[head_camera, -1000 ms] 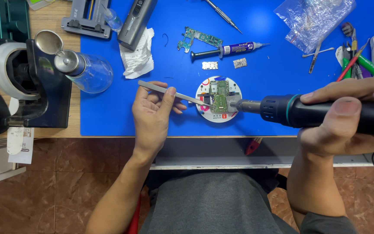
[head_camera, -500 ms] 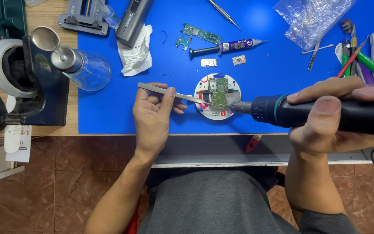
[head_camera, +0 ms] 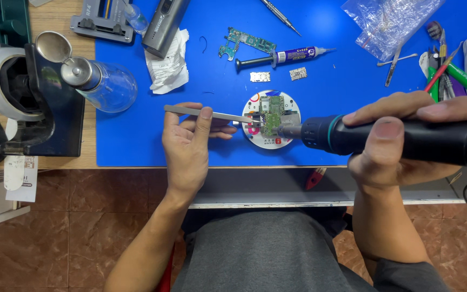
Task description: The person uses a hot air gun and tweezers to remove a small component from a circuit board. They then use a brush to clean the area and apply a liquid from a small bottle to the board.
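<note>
My left hand [head_camera: 189, 145] pinches grey metal tweezers [head_camera: 206, 114] whose tips reach a small green circuit board [head_camera: 271, 115] lying on a round white disc [head_camera: 258, 138] on the blue mat [head_camera: 136, 135]. My right hand [head_camera: 401, 140] grips a thick black hot-air handle [head_camera: 363, 138]; its metal nozzle points left and hovers at the board's right edge.
A glass bottle with a metal cap [head_camera: 101, 81] and a black microscope stand [head_camera: 39, 92] sit at the left. Another green board [head_camera: 244, 42], a syringe tube [head_camera: 287, 55], a crumpled tissue [head_camera: 166, 62], a plastic bag [head_camera: 390, 21] and assorted hand tools [head_camera: 444, 70] lie across the mat's far side.
Both hands stay on the board with only slight shifts; the hot-air nozzle has edged a little left, closer onto the board.
</note>
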